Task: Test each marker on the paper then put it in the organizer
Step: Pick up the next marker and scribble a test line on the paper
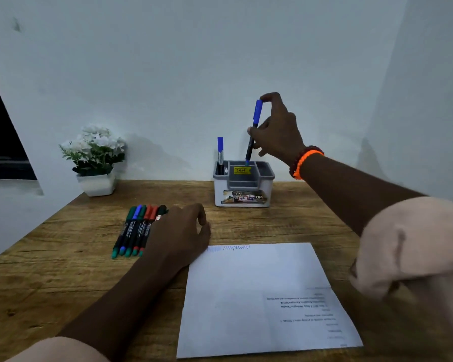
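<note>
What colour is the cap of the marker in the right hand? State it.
Blue. The cap tops the marker pinched by the right hand, clearest in the head view.

Two hands: the right hand (277,131) and the left hand (179,231). Two blue-capped markers at the one organizer (243,182): one standing marker (220,152) in the left slot, one held marker (253,131) tilted over the middle. About six loose markers (137,228) lie side by side on the bench (63,270), the exact count unclear under the hand. One paper (259,296), one flower pot (97,163), one orange bracelet (305,162)
</note>
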